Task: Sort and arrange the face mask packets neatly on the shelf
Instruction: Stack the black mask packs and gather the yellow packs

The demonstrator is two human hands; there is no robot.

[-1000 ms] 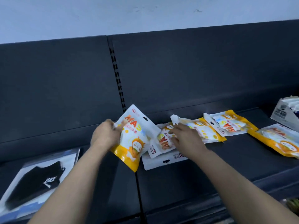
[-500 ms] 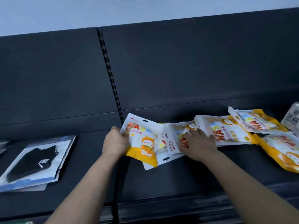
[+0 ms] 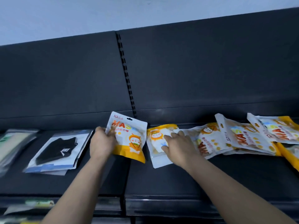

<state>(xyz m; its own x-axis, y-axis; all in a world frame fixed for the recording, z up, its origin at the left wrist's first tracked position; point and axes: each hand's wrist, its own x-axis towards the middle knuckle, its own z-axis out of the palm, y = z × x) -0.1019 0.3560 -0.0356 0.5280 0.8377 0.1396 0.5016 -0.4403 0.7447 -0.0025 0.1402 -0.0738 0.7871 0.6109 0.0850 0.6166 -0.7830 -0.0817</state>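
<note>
Left hand: my left hand (image 3: 103, 143) grips the held packet (image 3: 129, 139) by its left edge, fingers curled round the back and thumb in front.
Held packet: it stands nearly upright over the shelf (image 3: 178, 180), with the hanger hole on top and the orange band at the bottom.
Right hand: my right hand (image 3: 178, 146) rests on the flat packet (image 3: 155, 159), fingers fairly straight and pressing down; I see no pinch.
Flat packet: it lies on the shelf just right of the held packet. Its long axis runs front to back, orange end to the rear and white end toward me.
Row of packets: the row of packets (image 3: 242, 138) lies overlapped and skewed, trailing right beyond my right hand.
Nearer hand: the right, which sits on the flat packet; the left is occupied.
Next move, as I judge it: draw the flat packet leftward and turn it end for end, so it matches the held packet.
Off to the side: a black mask packet (image 3: 55, 151) lies left of my left hand.
</note>
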